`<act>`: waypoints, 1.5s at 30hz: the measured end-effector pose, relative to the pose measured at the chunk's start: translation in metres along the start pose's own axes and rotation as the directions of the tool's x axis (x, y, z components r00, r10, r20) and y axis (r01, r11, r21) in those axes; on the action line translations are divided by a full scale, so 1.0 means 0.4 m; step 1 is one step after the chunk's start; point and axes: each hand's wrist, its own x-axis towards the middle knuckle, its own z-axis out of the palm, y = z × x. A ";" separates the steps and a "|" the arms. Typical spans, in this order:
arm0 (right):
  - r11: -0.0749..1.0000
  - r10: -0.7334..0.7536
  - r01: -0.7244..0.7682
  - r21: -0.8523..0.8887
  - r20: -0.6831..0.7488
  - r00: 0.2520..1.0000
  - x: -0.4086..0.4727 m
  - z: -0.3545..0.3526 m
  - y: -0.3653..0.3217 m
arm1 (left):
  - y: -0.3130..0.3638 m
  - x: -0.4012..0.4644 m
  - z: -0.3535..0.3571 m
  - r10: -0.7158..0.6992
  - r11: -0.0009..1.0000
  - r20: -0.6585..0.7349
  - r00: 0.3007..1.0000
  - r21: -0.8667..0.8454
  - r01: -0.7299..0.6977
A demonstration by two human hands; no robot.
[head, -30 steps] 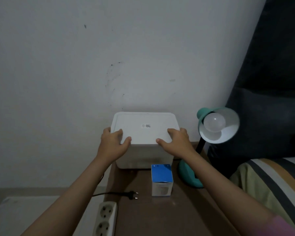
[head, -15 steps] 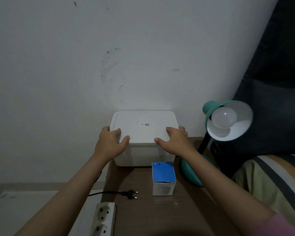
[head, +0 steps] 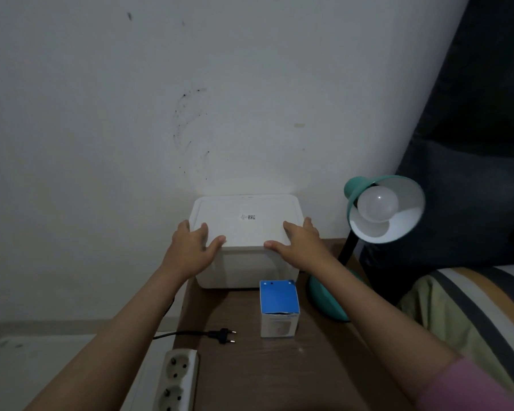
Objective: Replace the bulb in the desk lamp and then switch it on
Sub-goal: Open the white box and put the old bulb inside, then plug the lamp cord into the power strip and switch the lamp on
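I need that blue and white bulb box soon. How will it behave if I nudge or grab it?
The bulb box stands upright, taller than its base is wide, so a high push would probably tip it. It looks like thin cardboard, likely light and easily crushed. If a bulb is inside, treat it as fragile.

Both my arms reach forward, bare to the wrists. My left hand [head: 190, 250] and right hand [head: 300, 246] lie spread, fingers [head: 290, 228] fairly straight, thumbs pointing inward toward each other.
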 end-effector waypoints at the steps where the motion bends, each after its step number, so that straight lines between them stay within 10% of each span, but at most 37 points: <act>1: 1.000 -0.005 0.005 -0.005 0.002 1.000 -0.004 0.003 0.002 | 0.000 -0.004 0.005 -0.003 1.000 -0.006 1.000 -0.012 0.003; 32: 0.995 -0.096 0.092 -0.049 -0.083 0.992 -0.032 -0.013 0.007 | 0.025 -0.025 -0.010 -0.038 0.998 -0.049 0.998 0.052 0.040; 45: 0.833 -0.518 0.544 0.102 -0.201 0.831 -0.272 0.119 -0.114 | -0.071 -0.443 0.010 -0.146 0.987 -0.044 0.988 -0.070 0.143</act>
